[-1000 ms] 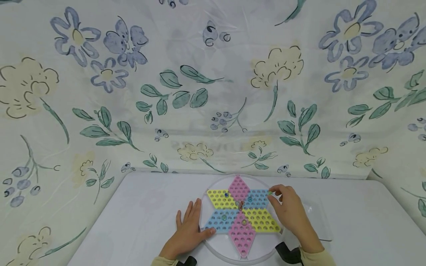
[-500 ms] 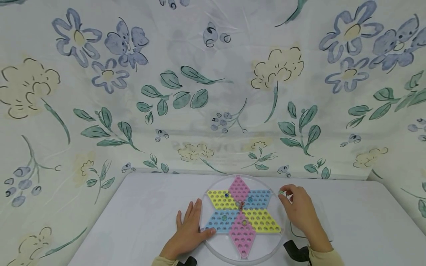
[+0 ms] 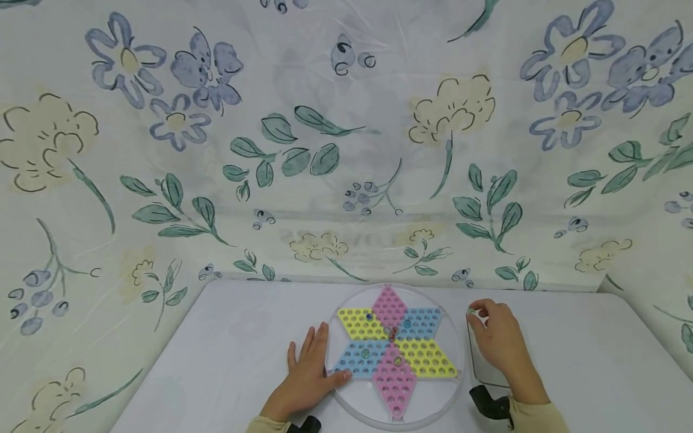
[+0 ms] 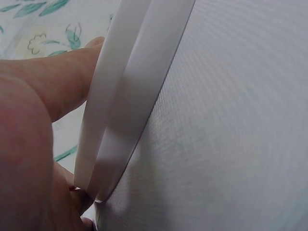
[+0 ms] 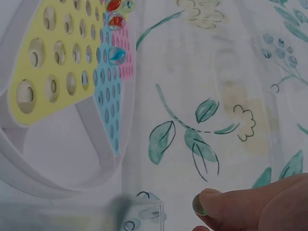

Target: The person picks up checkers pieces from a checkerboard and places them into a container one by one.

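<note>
Small glass marble (image 5: 197, 204): pinched between thumb and forefinger of the right hand (image 3: 498, 334), fingertips nearly together with only the marble between. Located at the far left part of the clear box (image 3: 483, 370), right of the game board (image 3: 357, 394). Contact between marble and box: cannot tell. Visible in the right wrist view: clear glass with green tint. Reduced in the head view to a pale speck.

Left hand (image 3: 311, 379): fingers straight and spread, gripping nothing; laid along the left edge of the board, thumb across the near left rim. Added by the left wrist view: stepped white side wall of the board, with a digit against it.

On the board: perforated star (image 3: 425, 358) in pink, yellow and blue. Seated as follows: dark blue marble (image 3: 369, 316), far left yellow section; light blue marble (image 5: 117, 56), far right blue section; green marble (image 3: 365, 353), near left blue section; yellow-green marble (image 3: 398, 361), near pink section. Clustered at the center, with colors clearer in the right wrist view: red marbles (image 5: 116, 20).

Beneath: white table (image 3: 243, 325). Beyond: floral cloth (image 3: 346, 150).
</note>
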